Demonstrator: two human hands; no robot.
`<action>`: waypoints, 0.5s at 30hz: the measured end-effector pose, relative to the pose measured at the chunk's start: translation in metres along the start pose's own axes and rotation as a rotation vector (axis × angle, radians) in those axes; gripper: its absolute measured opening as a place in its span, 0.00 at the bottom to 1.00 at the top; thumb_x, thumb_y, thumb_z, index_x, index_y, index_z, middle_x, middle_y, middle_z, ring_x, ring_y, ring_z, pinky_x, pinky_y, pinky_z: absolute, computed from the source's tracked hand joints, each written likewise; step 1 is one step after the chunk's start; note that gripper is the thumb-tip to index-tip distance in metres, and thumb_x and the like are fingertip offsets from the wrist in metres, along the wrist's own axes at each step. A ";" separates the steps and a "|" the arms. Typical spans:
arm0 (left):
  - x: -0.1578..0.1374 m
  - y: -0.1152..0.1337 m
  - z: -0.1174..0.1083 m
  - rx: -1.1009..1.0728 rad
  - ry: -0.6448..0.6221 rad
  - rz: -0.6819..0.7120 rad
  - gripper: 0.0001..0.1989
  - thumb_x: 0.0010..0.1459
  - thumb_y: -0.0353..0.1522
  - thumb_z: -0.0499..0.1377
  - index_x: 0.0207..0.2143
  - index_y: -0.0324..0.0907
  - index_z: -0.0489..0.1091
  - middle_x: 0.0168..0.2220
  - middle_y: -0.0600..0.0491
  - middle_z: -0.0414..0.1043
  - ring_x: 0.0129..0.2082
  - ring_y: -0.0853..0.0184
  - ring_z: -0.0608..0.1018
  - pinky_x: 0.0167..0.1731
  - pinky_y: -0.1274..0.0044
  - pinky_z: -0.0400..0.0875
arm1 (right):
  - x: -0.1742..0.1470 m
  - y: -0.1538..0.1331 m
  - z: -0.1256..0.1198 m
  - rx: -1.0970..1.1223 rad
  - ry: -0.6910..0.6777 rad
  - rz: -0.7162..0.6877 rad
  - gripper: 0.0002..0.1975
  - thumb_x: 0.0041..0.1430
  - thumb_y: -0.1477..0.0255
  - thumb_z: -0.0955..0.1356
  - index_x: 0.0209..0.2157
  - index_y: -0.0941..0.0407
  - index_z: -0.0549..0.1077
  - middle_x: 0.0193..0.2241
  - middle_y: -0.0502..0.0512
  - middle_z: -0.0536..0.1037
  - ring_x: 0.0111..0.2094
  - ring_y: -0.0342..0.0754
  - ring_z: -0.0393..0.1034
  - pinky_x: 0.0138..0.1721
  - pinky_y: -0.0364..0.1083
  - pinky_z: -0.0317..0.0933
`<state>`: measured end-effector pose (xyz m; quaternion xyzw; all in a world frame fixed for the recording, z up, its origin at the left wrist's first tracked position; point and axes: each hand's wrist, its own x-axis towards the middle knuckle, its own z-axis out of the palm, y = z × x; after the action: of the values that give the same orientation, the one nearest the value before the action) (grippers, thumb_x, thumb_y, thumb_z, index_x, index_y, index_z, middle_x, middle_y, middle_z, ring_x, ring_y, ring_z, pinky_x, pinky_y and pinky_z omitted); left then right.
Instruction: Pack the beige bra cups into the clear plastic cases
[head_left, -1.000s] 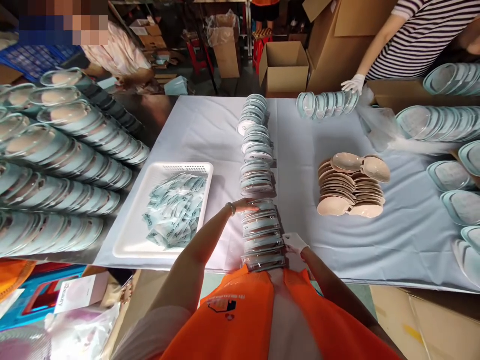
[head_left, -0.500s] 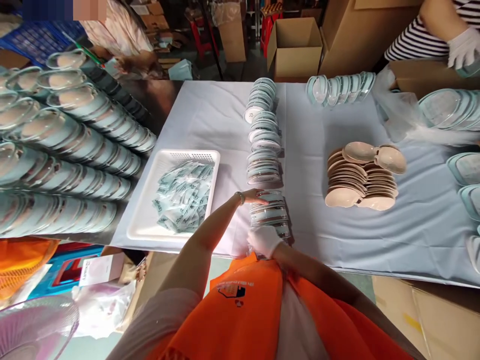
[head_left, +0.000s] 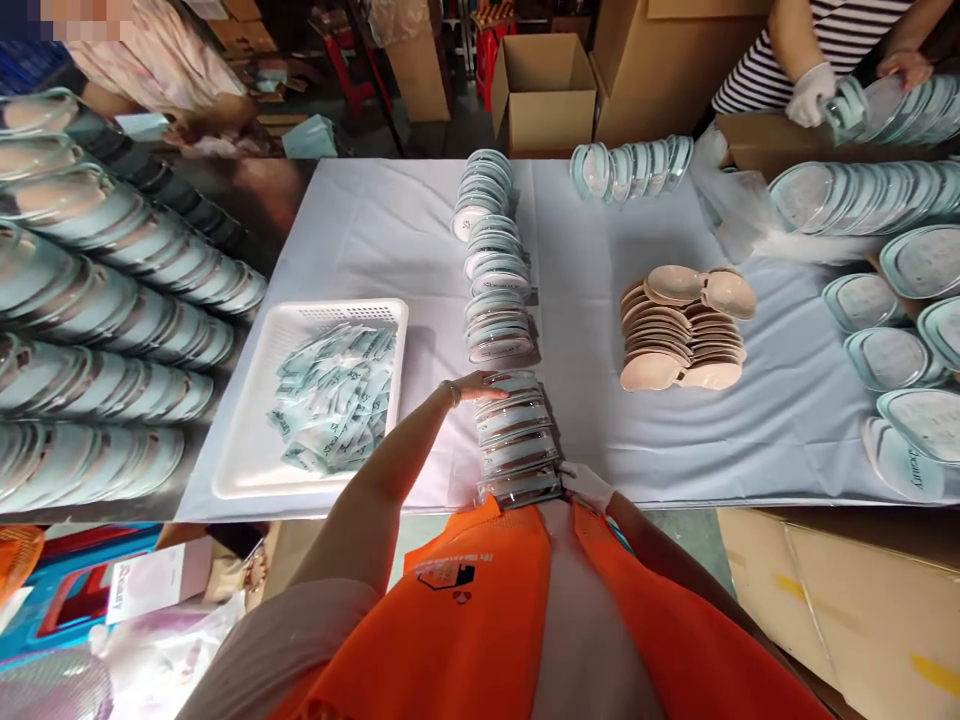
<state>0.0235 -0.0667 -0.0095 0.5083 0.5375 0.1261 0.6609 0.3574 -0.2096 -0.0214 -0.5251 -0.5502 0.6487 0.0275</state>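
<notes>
A row of clear-wrapped, pale blue and white packs (head_left: 516, 425) stands on edge on the cloth in front of me. My left hand (head_left: 484, 385), bare with a bracelet on the wrist, lies at the far end of this row with its fingers stretched across the top. At the near right corner is my right hand (head_left: 589, 485) in a white glove. Its fingers reach out to the ends of the nearest packs and look open, though the tips are partly hidden. Beyond my left hand, more such packs (head_left: 495, 265) continue the line toward the back.
A white basket (head_left: 401, 370) of small printed sachets (head_left: 341, 400) sits to the left. Stacked beige twin-cup pieces (head_left: 660, 325) stand on the right. Long pack rows (head_left: 97, 350) fill the left side. A co-worker's gloved hand (head_left: 812, 95) holds packs at the upper right.
My right hand has moved from the near left end of the pack row to its right corner. The left hand stays on the far end. The view has turned slightly right.
</notes>
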 end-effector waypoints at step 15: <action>-0.013 0.011 0.010 0.066 0.006 -0.050 0.48 0.44 0.49 0.73 0.66 0.43 0.67 0.64 0.46 0.72 0.63 0.49 0.74 0.61 0.69 0.68 | -0.009 -0.108 0.008 -0.748 -0.193 0.066 0.11 0.60 0.69 0.67 0.27 0.57 0.78 0.28 0.62 0.78 0.34 0.54 0.73 0.35 0.48 0.56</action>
<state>0.0310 -0.0758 0.0062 0.5157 0.5558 0.0933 0.6453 0.2979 -0.1782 0.0634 -0.4529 -0.7314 0.4504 -0.2387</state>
